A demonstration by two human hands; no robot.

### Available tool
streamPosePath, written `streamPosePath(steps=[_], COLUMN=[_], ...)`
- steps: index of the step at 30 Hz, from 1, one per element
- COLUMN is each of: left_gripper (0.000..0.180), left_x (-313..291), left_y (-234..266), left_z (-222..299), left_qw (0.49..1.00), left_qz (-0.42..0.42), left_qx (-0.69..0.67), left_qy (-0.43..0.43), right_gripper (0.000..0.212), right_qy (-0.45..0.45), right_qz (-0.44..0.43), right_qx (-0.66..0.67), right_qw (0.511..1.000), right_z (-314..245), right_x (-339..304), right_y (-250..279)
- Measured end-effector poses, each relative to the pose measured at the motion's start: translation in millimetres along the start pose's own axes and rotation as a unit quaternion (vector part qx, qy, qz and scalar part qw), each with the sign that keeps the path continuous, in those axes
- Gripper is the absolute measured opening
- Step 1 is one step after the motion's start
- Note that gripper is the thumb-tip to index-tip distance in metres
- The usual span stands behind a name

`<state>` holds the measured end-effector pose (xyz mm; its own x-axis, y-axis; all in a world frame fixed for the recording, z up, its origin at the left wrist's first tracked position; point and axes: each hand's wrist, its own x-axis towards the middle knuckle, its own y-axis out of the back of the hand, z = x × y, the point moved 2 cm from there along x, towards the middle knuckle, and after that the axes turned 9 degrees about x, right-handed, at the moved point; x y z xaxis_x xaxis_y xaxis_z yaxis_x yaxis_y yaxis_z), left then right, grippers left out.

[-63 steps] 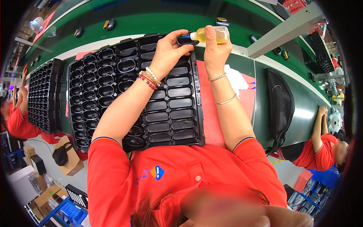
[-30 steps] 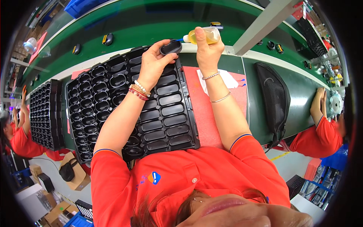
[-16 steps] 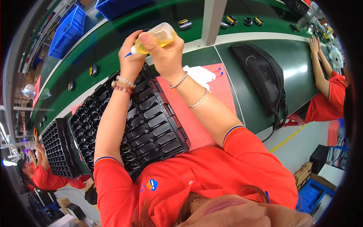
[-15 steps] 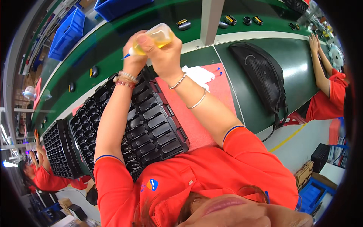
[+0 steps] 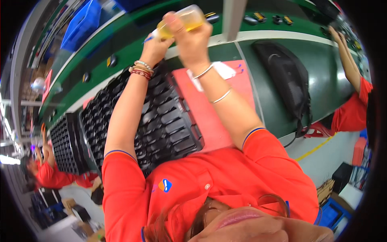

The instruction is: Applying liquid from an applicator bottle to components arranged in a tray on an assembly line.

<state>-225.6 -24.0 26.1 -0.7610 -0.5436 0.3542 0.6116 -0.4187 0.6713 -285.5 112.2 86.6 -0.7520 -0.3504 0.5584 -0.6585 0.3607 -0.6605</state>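
My right hand (image 5: 194, 45) grips a clear squeeze bottle (image 5: 195, 17) of yellow liquid, its thumb pressed along the side. The bottle is tilted, with its white cap and blue nozzle tip (image 5: 148, 39) pointing down and left. Close to that tip, my left hand (image 5: 156, 50) is closed, its fingers partly behind the nozzle; what they hold is hidden. Both hands are raised over the bench's far side. Below my left forearm lies a black moulded tray (image 5: 173, 121) with rows of pockets, and right of it a pink mat (image 5: 209, 115) with a white cloth (image 5: 223, 69).
A black zipped case (image 5: 284, 76) lies on the bench to the right. Small black-and-yellow parts (image 5: 259, 17) sit on the green belt beyond a grey post (image 5: 234, 20). Blue bins (image 5: 82, 24) stand at far left. Co-workers in red sleeves (image 5: 354, 107) work at both sides.
Both hands and the bottle have moved up and slightly right in the picture, away from me. The bottle stays in my right hand, and the whole view has shifted a little.
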Motion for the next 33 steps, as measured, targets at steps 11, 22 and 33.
streamPosePath(steps=[11,22,33], left_gripper=[0.021,0.015,0.024], left_x=[-171.0,-178.8,-106.7], left_y=[161.5,147.9,99.5], left_z=[-26.2,-63.3,-38.3], left_qw=[0.969,0.922,0.876], left_qz=[-0.005,0.000,0.111], left_qx=[0.157,0.385,-0.412], left_qy=[0.191,-0.036,0.224], right_gripper=[0.026,0.024,0.031], right_qy=[0.003,-0.003,-0.049], right_qz=[0.032,-0.043,0.018], right_qx=[-0.056,-0.105,-0.056], right_qw=[0.998,0.994,0.997], right_z=[13.7,19.2,16.7], right_x=[1.6,-11.2,-4.6], right_y=[-1.4,-0.2,6.7])
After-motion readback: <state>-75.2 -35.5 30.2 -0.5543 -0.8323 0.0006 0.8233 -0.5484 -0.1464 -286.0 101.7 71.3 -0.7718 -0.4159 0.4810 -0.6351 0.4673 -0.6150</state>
